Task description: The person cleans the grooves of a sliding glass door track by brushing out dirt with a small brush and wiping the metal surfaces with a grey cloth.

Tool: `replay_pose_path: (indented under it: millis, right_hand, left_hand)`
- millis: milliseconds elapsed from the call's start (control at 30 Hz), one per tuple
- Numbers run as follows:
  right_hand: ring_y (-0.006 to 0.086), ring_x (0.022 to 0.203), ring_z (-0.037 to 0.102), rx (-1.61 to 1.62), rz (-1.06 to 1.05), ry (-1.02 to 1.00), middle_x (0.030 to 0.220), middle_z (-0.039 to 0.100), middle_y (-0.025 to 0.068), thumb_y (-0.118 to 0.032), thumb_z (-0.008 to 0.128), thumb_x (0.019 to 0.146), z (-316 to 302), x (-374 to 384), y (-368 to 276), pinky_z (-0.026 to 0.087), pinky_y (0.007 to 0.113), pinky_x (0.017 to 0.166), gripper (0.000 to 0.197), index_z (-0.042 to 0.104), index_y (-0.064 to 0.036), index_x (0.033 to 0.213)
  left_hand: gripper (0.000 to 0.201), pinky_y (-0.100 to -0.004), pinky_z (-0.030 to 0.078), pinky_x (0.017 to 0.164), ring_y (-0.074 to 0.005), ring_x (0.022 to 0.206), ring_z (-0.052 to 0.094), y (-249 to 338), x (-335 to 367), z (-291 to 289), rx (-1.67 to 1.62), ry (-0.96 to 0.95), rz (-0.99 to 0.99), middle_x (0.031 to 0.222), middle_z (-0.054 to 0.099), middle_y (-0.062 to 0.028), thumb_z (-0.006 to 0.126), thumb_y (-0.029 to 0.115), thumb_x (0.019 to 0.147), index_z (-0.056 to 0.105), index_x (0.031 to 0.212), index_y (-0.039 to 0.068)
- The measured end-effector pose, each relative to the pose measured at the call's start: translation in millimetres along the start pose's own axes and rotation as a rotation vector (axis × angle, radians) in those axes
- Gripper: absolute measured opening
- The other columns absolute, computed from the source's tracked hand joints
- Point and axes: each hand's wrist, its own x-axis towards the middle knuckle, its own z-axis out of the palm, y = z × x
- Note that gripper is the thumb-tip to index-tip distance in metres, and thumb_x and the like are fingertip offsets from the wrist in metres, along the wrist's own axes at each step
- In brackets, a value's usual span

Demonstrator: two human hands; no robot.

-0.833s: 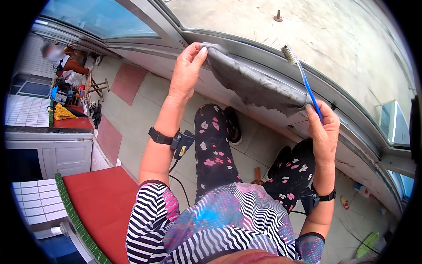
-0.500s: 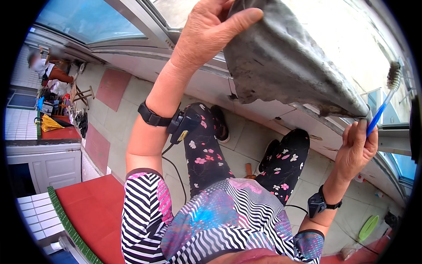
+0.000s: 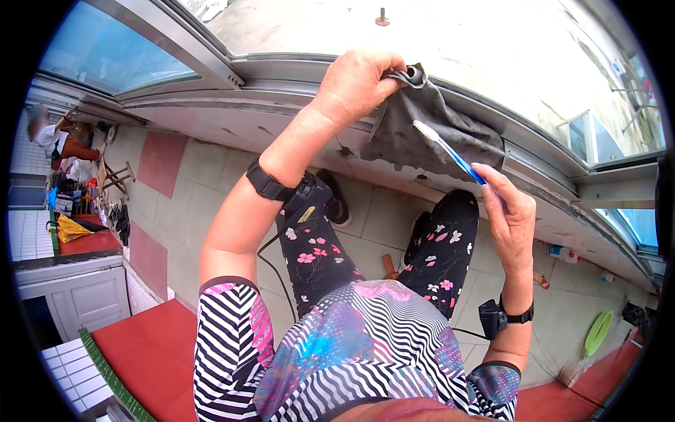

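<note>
A grey, stained cloth [image 3: 429,137] hangs over the metal window track [image 3: 534,151] and down the wall below it. My left hand [image 3: 360,86] pinches the bunched upper corner of this cloth at the sill. In my right hand [image 3: 508,207] is a toothbrush [image 3: 455,159] with a blue and white handle, its bristle head pointing up and left in front of the cloth. My right fingers close round the handle's lower end, apart from the cloth.
An upright bolt [image 3: 382,17] stands on the pale surface beyond the window. Bottles [image 3: 564,254] lie by the wall at right, near a green basin [image 3: 598,333]. At far left another person [image 3: 56,137] is beside a folding stool [image 3: 116,176] and a yellow-black umbrella [image 3: 72,228].
The cloth has come down from its stretched, raised position onto the sill. My right hand has let go of its corner and moved left with the toothbrush; my left hand has lowered.
</note>
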Motion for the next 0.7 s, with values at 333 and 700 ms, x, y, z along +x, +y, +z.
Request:
replay_pose_path:
  millis: [333,700]
  right_hand:
    - [0.0296,0.063,0.066,-0.241,-0.090,-0.029,0.074,0.069,0.0114,-0.017,0.069,0.093,35,43,-3,0.051,0.038,0.060,0.024,0.074,-0.0169,0.116]
    - [0.0299,0.066,0.067,-0.297,0.029,-0.059,0.074,0.069,0.0138,-0.021,0.068,0.094,58,64,10,0.052,0.037,0.063,0.020,0.076,-0.0155,0.112]
  left_hand:
    - [0.017,-0.0257,0.055,0.070,-0.0097,0.078,0.068,6,-3,-18,-0.428,0.044,-0.093,0.089,0.074,-0.0046,0.071,0.007,0.089,0.073,0.104,0.000]
    - [0.029,-0.0266,0.049,0.064,-0.0100,0.063,0.056,-23,-124,17,-0.144,0.103,-0.418,0.071,0.064,-0.0029,0.078,0.018,0.086,0.071,0.109,0.001]
